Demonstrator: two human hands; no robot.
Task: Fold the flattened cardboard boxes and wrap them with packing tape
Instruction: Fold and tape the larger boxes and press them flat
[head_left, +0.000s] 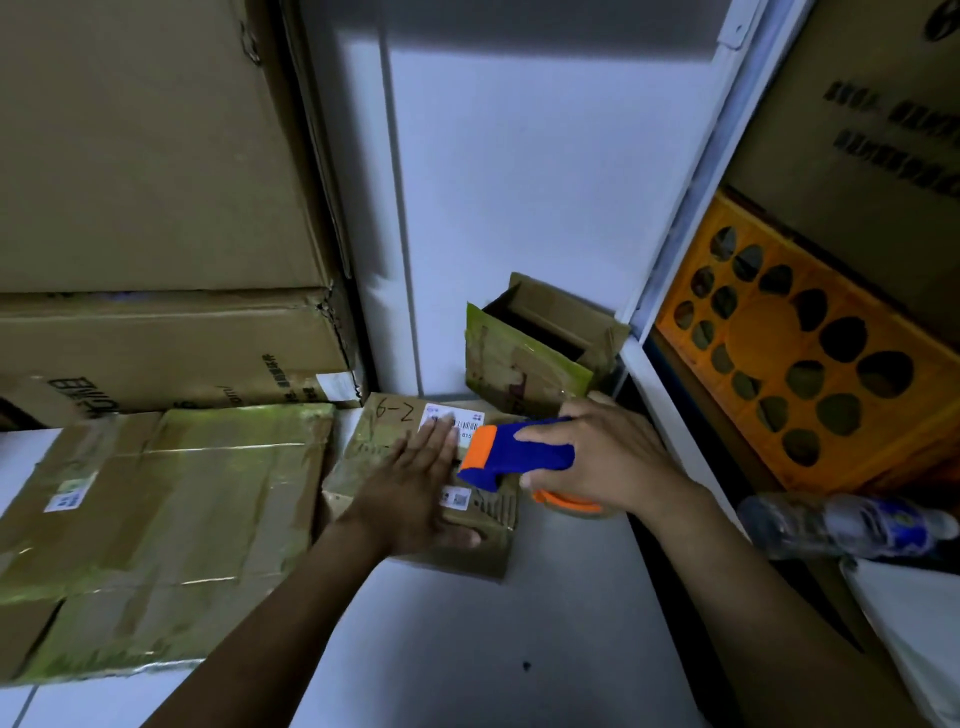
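Two hands are in view, both at one small brown cardboard box (384, 423), which sits closed on the white surface (467, 649) close to the white wall panel (519, 208). The box top carries a handwritten "6-Z" and a white barcode label (467, 418).

Left hand (415, 480): fingers straight and together, palm pressed flat on the box top, fingertips over the barcode label.

Right hand (613, 457): fingers curled tight round the handle of a blue and orange plastic tape dispenser (511, 452). The dispenser's nose lies over the right side of the box top, just beside the left fingers. I cannot tell whether it touches the cardboard.

Surroundings:
- A large flat brown carton wrapped in glossy tape (171, 519) lies just left of the small box.
- An open-topped cardboard box with yellow-green tape (524, 358) stands behind the small box, against the wall panel.
- Stacked large brown cartons (156, 338) are at upper left.
- An orange perforated plastic crate (810, 364) is at right.
- A clear plastic bottle with a blue label (841, 525) lies on its side below the crate.
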